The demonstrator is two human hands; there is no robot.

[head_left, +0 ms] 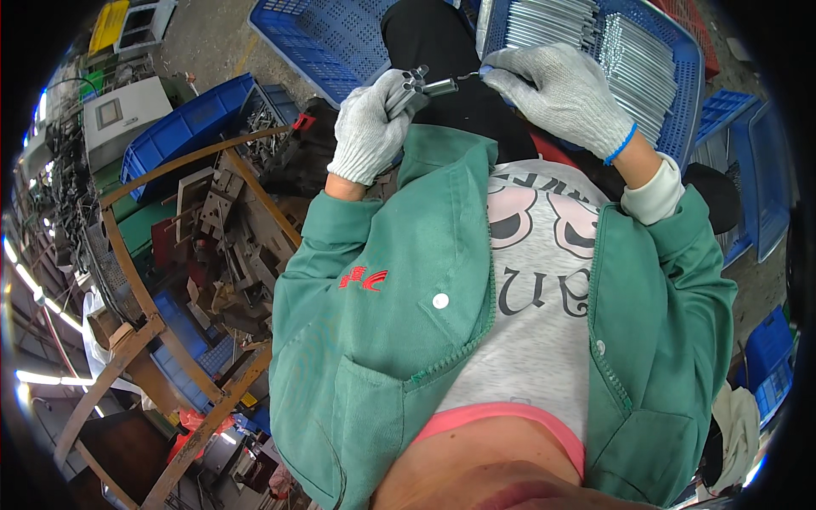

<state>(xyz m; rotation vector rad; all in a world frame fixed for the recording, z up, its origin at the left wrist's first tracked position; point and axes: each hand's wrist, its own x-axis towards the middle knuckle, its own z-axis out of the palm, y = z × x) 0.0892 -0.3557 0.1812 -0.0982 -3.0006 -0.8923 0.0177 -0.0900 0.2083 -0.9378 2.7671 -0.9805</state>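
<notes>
Currently your gloved left hand [371, 125] is clamped on a short metal cylinder [422, 85], keeping it steady while your gloved right hand [561, 92] pinches a thin wire piece [467, 76] at its end, above the blue crate [680, 51] of metal rods [633, 59].

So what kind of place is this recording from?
Most likely a small metal-parts workshop: blue plastic crates stacked with thin silver metal rods, a rusty steel-frame rack of scrap metal pieces, grey knit work gloves.
</notes>
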